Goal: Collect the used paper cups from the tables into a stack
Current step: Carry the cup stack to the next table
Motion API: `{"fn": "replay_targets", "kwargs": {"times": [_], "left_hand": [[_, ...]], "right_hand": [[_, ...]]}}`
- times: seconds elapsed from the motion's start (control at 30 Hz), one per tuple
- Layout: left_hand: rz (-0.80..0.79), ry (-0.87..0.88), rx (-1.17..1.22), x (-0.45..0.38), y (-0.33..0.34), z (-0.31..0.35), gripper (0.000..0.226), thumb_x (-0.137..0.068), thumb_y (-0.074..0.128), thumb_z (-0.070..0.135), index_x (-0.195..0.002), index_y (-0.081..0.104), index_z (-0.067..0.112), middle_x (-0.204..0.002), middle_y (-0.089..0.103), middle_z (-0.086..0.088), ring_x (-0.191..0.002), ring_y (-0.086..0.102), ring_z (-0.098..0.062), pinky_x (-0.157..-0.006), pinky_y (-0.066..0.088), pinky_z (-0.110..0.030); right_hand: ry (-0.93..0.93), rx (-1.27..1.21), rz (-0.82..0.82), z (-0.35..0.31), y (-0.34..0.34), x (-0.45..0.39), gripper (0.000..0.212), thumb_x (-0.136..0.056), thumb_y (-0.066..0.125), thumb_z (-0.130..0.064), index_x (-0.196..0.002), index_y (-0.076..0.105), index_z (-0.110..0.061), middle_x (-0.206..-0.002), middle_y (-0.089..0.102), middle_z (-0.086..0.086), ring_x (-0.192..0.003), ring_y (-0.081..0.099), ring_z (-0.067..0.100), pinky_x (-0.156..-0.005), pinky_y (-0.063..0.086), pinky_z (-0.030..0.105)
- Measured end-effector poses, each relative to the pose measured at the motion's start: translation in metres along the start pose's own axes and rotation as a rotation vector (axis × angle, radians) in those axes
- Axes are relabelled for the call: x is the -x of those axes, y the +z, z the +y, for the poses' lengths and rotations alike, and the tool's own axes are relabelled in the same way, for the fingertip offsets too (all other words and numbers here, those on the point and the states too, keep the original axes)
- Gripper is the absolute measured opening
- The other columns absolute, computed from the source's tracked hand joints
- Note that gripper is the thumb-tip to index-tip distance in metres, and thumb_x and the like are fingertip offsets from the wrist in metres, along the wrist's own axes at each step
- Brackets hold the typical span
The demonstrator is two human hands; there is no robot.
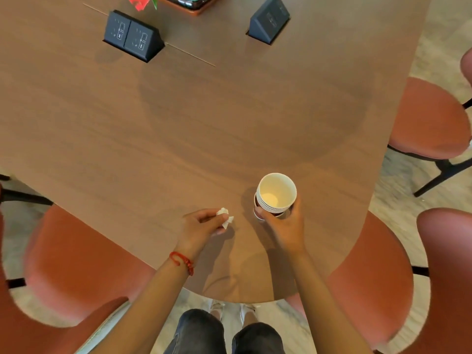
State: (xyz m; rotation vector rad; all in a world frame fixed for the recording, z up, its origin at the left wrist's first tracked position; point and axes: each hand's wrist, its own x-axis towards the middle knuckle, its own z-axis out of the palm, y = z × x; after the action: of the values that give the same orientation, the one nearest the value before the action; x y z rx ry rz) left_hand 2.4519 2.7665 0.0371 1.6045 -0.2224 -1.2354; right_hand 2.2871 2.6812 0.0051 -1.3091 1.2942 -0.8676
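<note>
From the head view, looking straight down, a person stands at the rounded near end of a brown wooden table point(204, 123). Their right hand point(283, 226) is wrapped around a stack of paper cups point(275, 194), thumb on the near-left wall and fingers round the far-right side; the stack is upright at the table's near end, and whether its base touches the wood I can't quite tell. The top cup's pale inside looks empty. Just left of the stack, the left hand point(204, 224) pinches a crumpled white tissue point(226, 217) in curled fingers, low over the table. A red cord bracelet point(182, 261) circles that wrist. Far beyond the stack, two dark socket boxes point(132, 35) point(269, 20) rise from the tabletop. Pink-red chairs point(76, 251) ring the table's near end and right side.
</note>
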Motion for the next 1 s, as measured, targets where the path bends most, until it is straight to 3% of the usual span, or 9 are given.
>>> {"fn": "replay_targets", "kwargs": {"times": [0.1,0.27,0.37,0.53,0.7,1.0], "left_hand": [[0.014,-0.018,0.006,-0.005,-0.001,-0.005,0.016,-0.078,0.07,0.003,-0.072,0.072,0.017,-0.064,0.073,0.004,-0.062,0.067,-0.005,-0.056,0.052,-0.013],[-0.001,-0.009,-0.016,-0.009,-0.004,-0.008,0.008,-0.078,0.071,0.007,-0.076,0.073,0.015,-0.067,0.073,0.002,-0.065,0.068,-0.005,-0.057,0.052,-0.014],[0.001,-0.01,0.0,-0.01,-0.005,-0.007,0.007,-0.078,0.071,0.007,-0.076,0.072,0.014,-0.067,0.073,0.002,-0.066,0.068,-0.006,-0.057,0.052,-0.014],[0.005,-0.001,0.032,-0.009,-0.008,-0.003,0.007,-0.078,0.07,0.006,-0.079,0.072,0.013,-0.067,0.073,0.002,-0.067,0.068,-0.006,-0.058,0.053,-0.015],[0.0,0.025,0.04,-0.003,-0.017,0.002,0.006,-0.078,0.071,0.009,-0.078,0.073,0.014,-0.067,0.073,0.003,-0.062,0.066,-0.006,-0.063,0.055,-0.016],[0.158,0.127,0.138,0.033,-0.043,0.008,0.01,-0.075,0.074,0.015,-0.066,0.076,0.019,-0.068,0.073,-0.002,-0.064,0.067,-0.009,-0.062,0.054,-0.017]], "right_hand": [[-0.014,0.02,-0.013,0.009,0.0,0.0,0.078,-0.056,0.086,-0.037,-0.121,0.044,-0.047,-0.119,0.057,-0.02,-0.113,0.055,0.005,-0.089,0.049,0.026],[0.013,0.029,-0.022,0.018,0.003,0.001,0.077,-0.059,0.089,-0.025,-0.116,0.045,-0.054,-0.118,0.058,-0.021,-0.112,0.055,0.003,-0.089,0.046,0.019],[0.024,0.028,-0.026,0.018,0.005,0.001,0.074,-0.061,0.088,-0.022,-0.117,0.046,-0.047,-0.119,0.058,-0.017,-0.112,0.055,0.004,-0.088,0.046,0.021],[0.006,0.028,-0.044,0.008,0.006,0.004,0.074,-0.061,0.088,-0.021,-0.117,0.046,-0.044,-0.118,0.057,-0.022,-0.112,0.053,-0.002,-0.084,0.044,0.008],[0.01,0.006,-0.103,-0.01,0.006,0.012,0.07,-0.064,0.086,-0.017,-0.114,0.047,-0.045,-0.116,0.056,-0.024,-0.11,0.052,-0.008,-0.081,0.045,0.005],[-0.018,-0.067,-0.345,-0.038,0.017,0.015,0.071,-0.055,0.085,-0.035,-0.116,0.049,-0.045,-0.113,0.061,-0.029,-0.111,0.055,-0.004,-0.083,0.048,0.01]]}}
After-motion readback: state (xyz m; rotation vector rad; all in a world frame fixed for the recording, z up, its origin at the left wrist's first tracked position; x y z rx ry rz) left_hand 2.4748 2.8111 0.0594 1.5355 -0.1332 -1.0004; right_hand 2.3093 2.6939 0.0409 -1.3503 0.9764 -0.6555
